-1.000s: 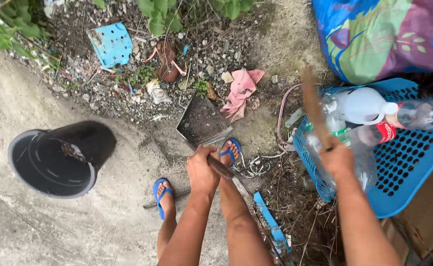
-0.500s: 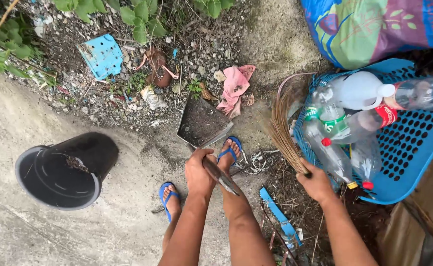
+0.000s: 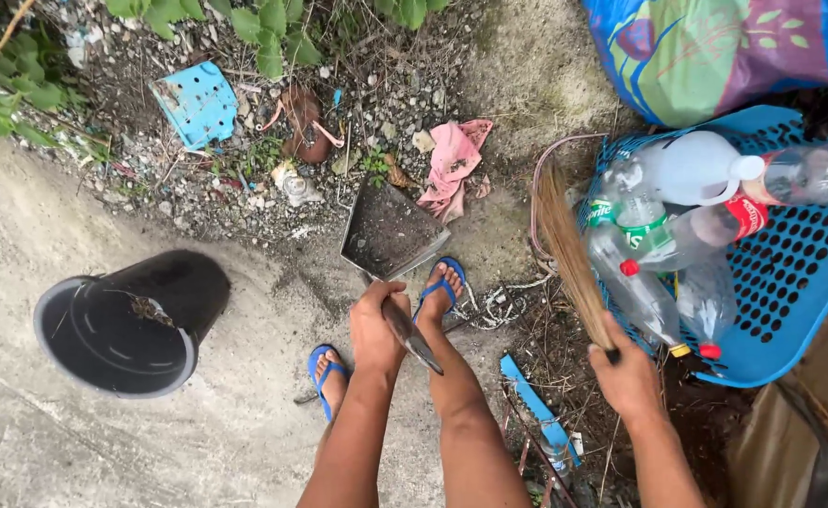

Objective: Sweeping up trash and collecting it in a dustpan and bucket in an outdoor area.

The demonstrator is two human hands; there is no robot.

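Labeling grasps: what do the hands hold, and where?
Left hand: dustpan, by its handle. Right hand: stick broom, at the bound end.

Grimy metal dustpan (image 3: 388,231) — grounded; stick broom (image 3: 569,254) — tilted.

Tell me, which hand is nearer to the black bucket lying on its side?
Left. The left hand grips the dustpan handle, to the right of the black bucket. The right hand holds the stick broom farther right, beside the blue basket.
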